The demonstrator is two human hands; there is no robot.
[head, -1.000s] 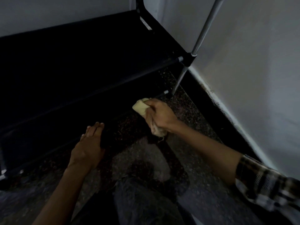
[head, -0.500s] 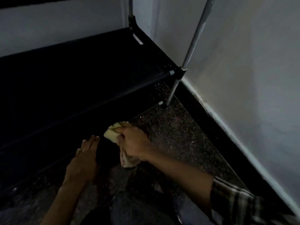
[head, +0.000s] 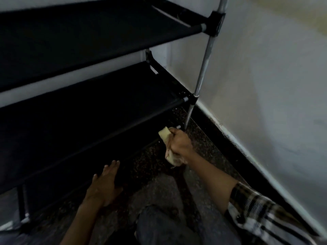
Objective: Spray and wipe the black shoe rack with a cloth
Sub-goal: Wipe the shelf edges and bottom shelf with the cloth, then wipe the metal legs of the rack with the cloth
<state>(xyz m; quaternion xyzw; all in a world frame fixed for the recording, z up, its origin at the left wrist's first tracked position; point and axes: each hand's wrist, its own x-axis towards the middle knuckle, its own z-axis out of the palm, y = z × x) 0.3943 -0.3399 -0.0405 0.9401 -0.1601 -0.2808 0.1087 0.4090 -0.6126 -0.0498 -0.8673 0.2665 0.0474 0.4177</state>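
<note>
Speckled dark stone floor (head: 203, 151) beside white wall, one black fabric-tiered shoe rack (head: 88, 106), two tiers visible, one crumpled yellow cloth (head: 166, 137) gripped in right hand (head: 179, 144) at rack's bottom right corner, left hand (head: 104, 184) flat on floor, fingers together, no legible writing.

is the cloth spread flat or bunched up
Bunched up. The yellow cloth is wadded in the right hand, one end poking out above the fist and the rest hanging below it.

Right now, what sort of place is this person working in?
Probably a corner of a home, perhaps an entryway: a black shoe rack stands against a white wall on a speckled stone floor, and the right hand holds a cloth.
</note>
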